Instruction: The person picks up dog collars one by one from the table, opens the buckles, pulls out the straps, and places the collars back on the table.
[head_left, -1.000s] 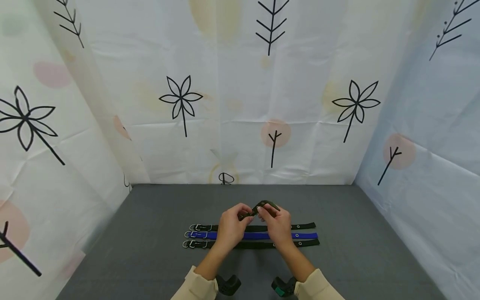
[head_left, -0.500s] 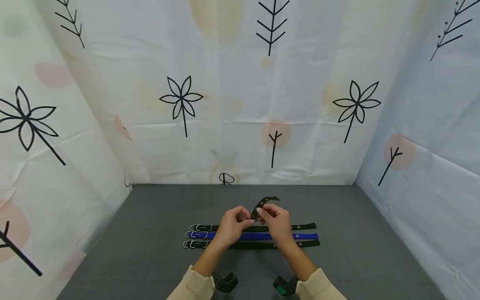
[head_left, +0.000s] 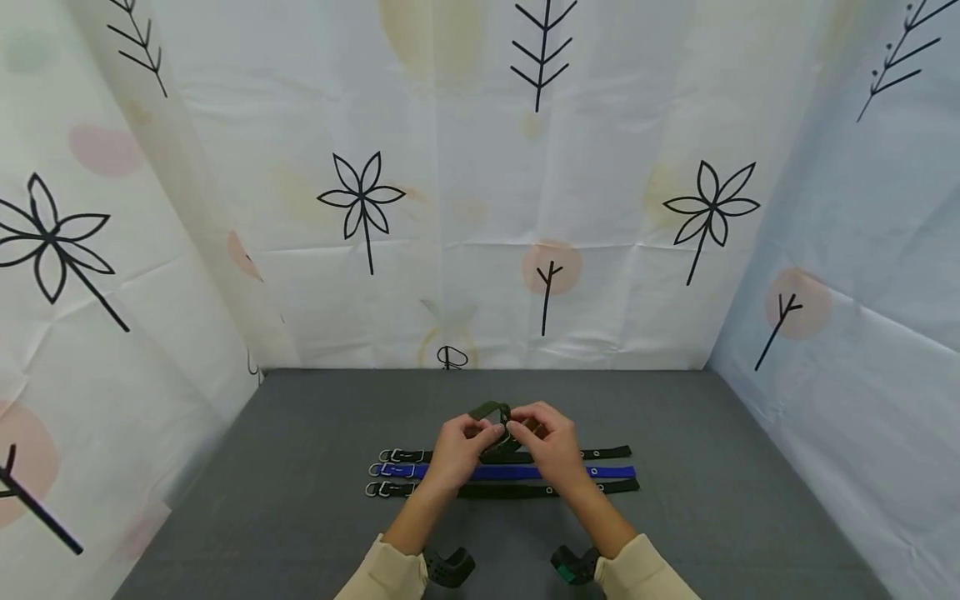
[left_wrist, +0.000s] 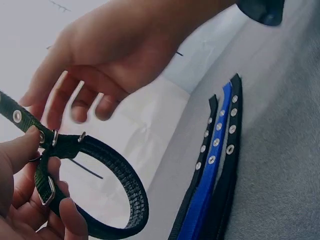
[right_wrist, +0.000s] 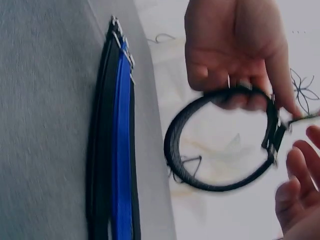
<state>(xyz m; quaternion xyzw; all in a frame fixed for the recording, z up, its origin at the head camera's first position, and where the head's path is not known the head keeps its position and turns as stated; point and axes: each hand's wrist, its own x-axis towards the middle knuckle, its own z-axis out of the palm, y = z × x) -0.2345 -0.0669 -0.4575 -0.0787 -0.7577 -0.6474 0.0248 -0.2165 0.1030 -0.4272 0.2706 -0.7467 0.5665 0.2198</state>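
A dark green dog collar is bent into a loop above the table, between both hands. My left hand grips it near the silver buckle, its thumb on the strap. My right hand pinches at the free strap beside the buckle; the exact grip is partly hidden. In the right wrist view the loop of the collar hangs round and open below the left fingers. An eyelet shows on the free end, which points away past the left thumb.
Three collars lie side by side on the grey table: a far black one, a blue one and a near black one. Their buckles face left. Patterned white cloth encloses the back and sides.
The collar's free end, earlier pointing up and right, now bends over to the left. More of its loop shows between the hands. The collars on the table have not moved.
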